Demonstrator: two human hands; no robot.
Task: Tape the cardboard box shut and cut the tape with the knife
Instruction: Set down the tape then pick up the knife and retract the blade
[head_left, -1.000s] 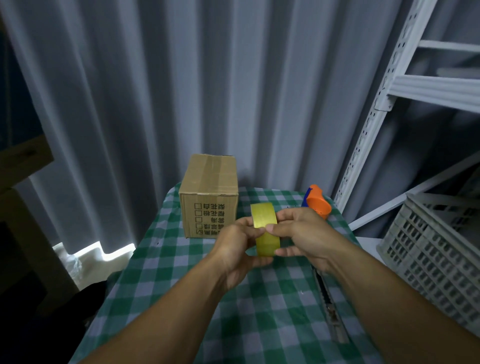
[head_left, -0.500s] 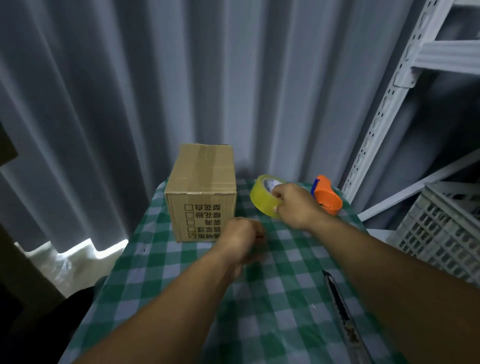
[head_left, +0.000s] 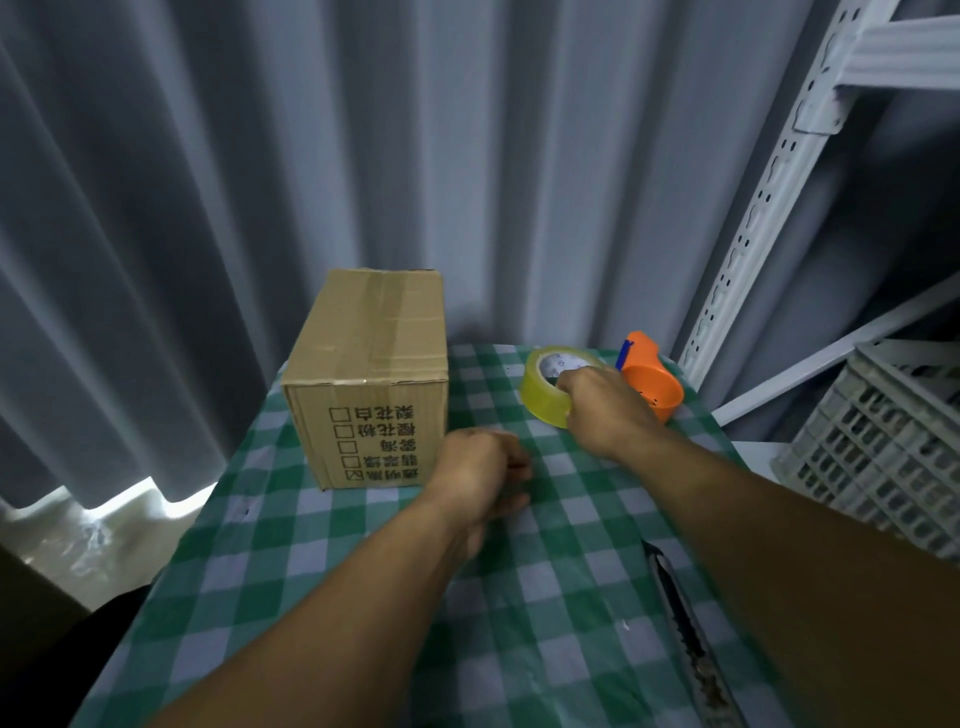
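A closed cardboard box (head_left: 371, 374) with printed characters and tape along its top stands at the far left of the green checked table (head_left: 519, 597). To its right lies a yellowish roll of tape (head_left: 540, 392), flat on the cloth, with my right hand (head_left: 605, 408) gripping its near rim, fingers inside the core. My left hand (head_left: 480, 473) hovers curled just in front of the box, with nothing seen in it. A dark knife (head_left: 685, 639) lies along the table's right side, under my right forearm.
An orange tape dispenser (head_left: 649, 384) sits right behind my right hand. Grey curtains hang behind the table. A white metal rack (head_left: 779, 171) and a grey plastic crate (head_left: 883, 447) stand at the right.
Both hands held the roll upright over the table's middle a second ago. My right hand carried it to the far right and laid it flat; my left hand let go.
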